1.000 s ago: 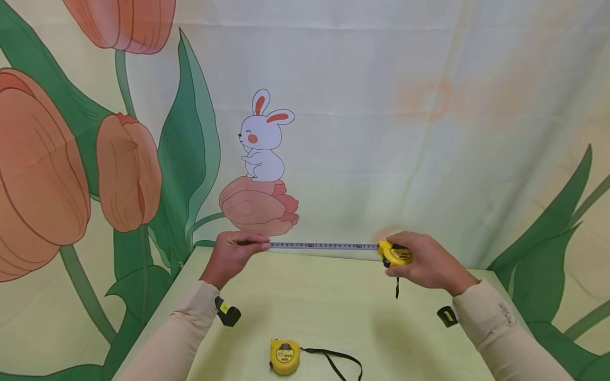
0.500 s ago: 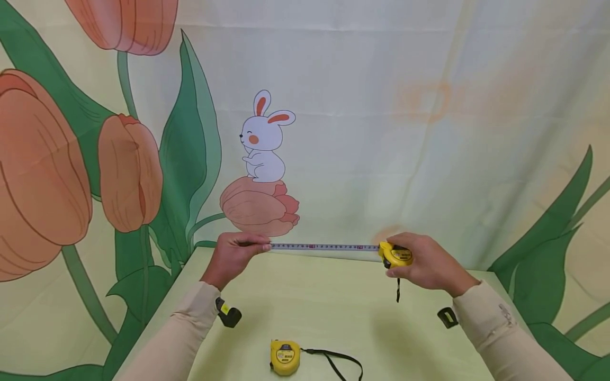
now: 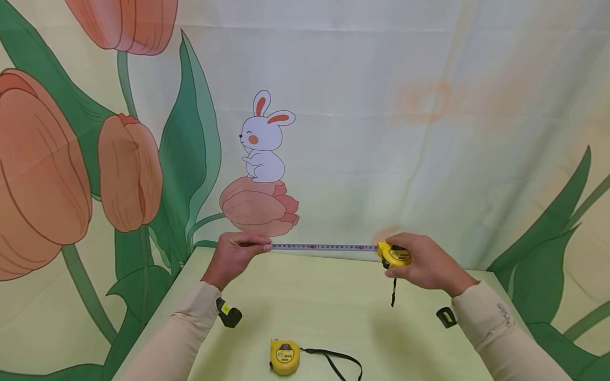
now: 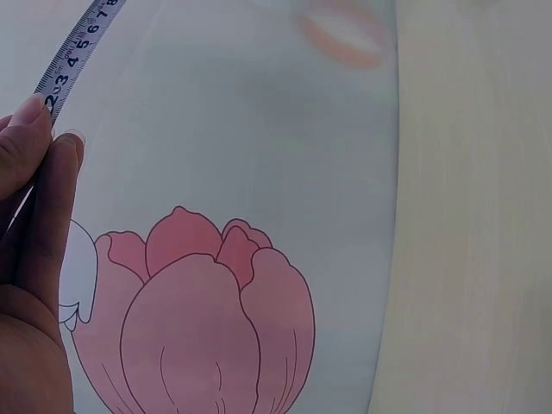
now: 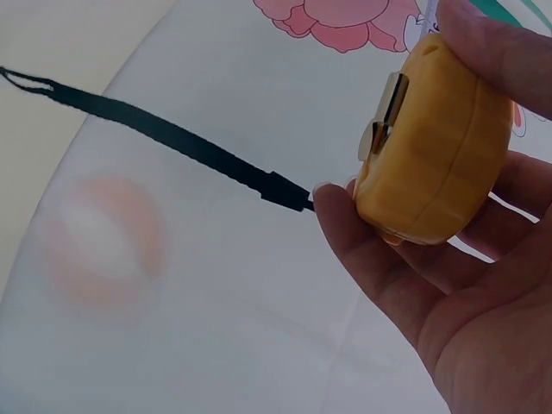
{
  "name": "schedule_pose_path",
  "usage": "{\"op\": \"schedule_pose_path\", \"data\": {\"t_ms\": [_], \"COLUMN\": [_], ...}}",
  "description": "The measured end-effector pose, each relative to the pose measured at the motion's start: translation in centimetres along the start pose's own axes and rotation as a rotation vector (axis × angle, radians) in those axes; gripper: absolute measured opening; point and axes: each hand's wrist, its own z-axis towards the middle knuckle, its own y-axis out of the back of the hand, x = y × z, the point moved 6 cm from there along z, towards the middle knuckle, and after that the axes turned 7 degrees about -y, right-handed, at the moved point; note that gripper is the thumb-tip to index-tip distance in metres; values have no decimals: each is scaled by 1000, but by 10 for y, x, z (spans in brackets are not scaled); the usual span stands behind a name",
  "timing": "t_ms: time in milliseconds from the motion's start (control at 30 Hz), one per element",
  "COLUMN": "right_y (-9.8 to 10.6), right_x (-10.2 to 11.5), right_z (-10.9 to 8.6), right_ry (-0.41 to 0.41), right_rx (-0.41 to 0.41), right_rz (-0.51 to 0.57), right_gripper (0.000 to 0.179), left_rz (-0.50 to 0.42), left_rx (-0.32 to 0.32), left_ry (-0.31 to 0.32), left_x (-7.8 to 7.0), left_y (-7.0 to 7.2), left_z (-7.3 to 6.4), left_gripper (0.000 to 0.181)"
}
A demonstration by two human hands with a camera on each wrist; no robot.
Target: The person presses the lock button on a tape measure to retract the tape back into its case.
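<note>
Between the hands a numbered tape blade (image 3: pixel 324 247) is stretched nearly level, above the far edge of the table. My left hand (image 3: pixel 233 256) pinches its free end between thumb and finger; in the left wrist view the blade (image 4: pixel 76 60) slants up from those fingertips. At the other end, my right hand (image 3: pixel 426 262) grips the yellow tape measure (image 3: pixel 394 255) by its case. Seen from the right wrist, fingers and thumb curl round the case (image 5: pixel 440 142), and its black strap (image 5: pixel 172 138) trails away. The blade's very tip is hidden by the left fingers.
A second yellow tape measure (image 3: pixel 285 357) lies on the pale table (image 3: pixel 333 296) near the front, its black strap (image 3: pixel 338 357) looped to the right. Behind the table hangs a cloth backdrop (image 3: pixel 357 132) printed with tulips and a rabbit.
Both hands stay almost still and the blade's length looks about the same. The strap below the held tape measure swings slightly to the left.
</note>
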Motion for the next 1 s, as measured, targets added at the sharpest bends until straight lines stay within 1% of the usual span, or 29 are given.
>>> {"op": "schedule_pose_path", "data": {"t_ms": [267, 667, 1000], "right_y": [1, 0, -2], "right_x": [5, 6, 9], "right_z": [1, 1, 4], "right_ry": [23, 19, 41], "right_rx": [-4, -1, -8], "right_rz": [-7, 7, 8], "right_gripper": [57, 58, 56], "left_rz": [-8, -18, -19], "left_rx": [0, 2, 3], "left_ry": [-4, -20, -27], "left_x": [-3, -6, -7], "left_y": [0, -1, -1], "left_z": [0, 0, -2], "left_gripper": [18, 19, 16]}}
